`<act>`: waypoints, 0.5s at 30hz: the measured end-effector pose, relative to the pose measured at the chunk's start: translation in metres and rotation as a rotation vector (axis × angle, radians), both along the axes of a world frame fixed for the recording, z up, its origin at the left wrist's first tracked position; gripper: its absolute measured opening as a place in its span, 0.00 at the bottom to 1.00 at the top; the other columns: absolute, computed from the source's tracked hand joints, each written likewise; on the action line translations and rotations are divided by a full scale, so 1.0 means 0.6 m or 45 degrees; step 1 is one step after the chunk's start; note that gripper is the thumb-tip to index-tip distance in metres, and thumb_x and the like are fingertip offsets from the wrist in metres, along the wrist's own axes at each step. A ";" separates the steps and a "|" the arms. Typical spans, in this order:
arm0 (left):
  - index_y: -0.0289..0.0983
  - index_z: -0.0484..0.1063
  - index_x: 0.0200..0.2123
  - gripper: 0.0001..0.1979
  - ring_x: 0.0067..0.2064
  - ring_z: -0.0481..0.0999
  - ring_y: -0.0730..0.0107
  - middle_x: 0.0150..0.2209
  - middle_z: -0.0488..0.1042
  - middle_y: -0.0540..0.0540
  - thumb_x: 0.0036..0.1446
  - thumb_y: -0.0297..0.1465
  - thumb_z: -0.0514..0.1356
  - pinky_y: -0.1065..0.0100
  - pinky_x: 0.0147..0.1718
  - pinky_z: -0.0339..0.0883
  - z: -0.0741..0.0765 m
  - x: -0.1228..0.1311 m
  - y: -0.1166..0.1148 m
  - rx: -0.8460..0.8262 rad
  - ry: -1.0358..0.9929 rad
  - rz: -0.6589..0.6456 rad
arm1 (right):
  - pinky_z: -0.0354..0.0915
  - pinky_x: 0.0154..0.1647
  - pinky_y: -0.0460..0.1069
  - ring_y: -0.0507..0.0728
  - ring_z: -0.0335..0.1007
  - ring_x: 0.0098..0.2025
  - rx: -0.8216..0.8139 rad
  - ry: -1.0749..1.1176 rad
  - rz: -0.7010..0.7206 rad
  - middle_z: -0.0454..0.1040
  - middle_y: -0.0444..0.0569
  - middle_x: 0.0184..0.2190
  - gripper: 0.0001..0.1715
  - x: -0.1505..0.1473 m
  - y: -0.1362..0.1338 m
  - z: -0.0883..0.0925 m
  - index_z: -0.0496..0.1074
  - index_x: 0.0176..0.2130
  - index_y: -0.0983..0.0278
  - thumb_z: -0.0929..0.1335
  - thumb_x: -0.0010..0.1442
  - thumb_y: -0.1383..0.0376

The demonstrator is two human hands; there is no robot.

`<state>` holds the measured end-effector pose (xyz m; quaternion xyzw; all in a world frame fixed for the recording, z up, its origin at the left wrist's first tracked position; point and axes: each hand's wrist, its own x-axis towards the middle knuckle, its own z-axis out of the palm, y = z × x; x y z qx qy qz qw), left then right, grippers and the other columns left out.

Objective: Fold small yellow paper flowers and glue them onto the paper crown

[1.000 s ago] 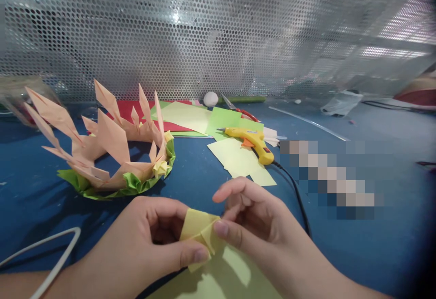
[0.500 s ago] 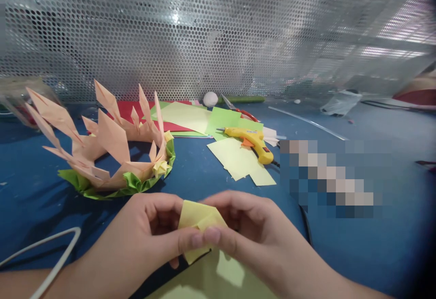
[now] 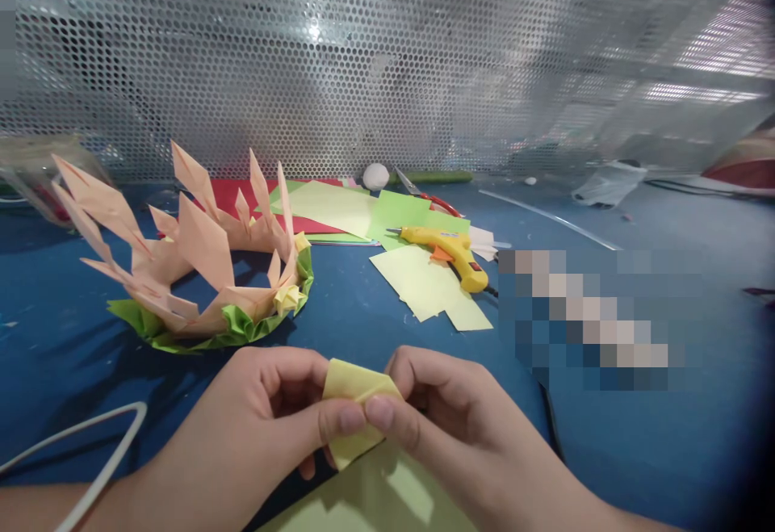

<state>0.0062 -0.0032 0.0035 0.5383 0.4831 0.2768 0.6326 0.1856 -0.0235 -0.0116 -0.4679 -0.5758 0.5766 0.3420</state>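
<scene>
While left hand [image 3: 257, 411] and right hand [image 3: 463, 419] pinch folded yellow paper [image 3: 358, 379] from either edge, above a pale sheet [image 3: 363, 508], blue tabletop [image 3: 642, 451] stretches off rightward; peach crown [image 3: 203, 245] kinda blocks front-left; glue gun [image 3: 439, 238] lies straight ahead.

Small yellow paper [image 3: 356, 382], folded in layers, tilted
</scene>
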 end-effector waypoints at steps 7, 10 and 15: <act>0.35 0.73 0.21 0.17 0.20 0.65 0.74 0.18 0.66 0.54 0.46 0.44 0.67 0.73 0.20 0.61 0.003 0.002 0.005 0.040 0.132 0.055 | 0.52 0.25 0.47 0.52 0.53 0.26 0.116 -0.164 0.076 0.58 0.41 0.23 0.29 -0.004 0.005 0.001 0.58 0.24 0.61 0.64 0.62 0.42; 0.35 0.72 0.21 0.17 0.21 0.66 0.73 0.19 0.68 0.53 0.46 0.44 0.66 0.73 0.20 0.63 0.004 0.001 0.004 0.065 0.115 0.063 | 0.51 0.24 0.47 0.51 0.52 0.25 0.075 -0.169 0.129 0.56 0.40 0.22 0.29 -0.007 0.009 0.007 0.57 0.24 0.60 0.64 0.60 0.42; 0.35 0.75 0.23 0.16 0.23 0.67 0.73 0.20 0.68 0.54 0.48 0.43 0.68 0.74 0.22 0.64 -0.001 -0.003 0.005 0.076 0.117 0.036 | 0.53 0.26 0.48 0.52 0.54 0.26 0.171 -0.380 0.176 0.57 0.40 0.22 0.23 -0.009 0.019 0.019 0.57 0.26 0.60 0.58 0.65 0.48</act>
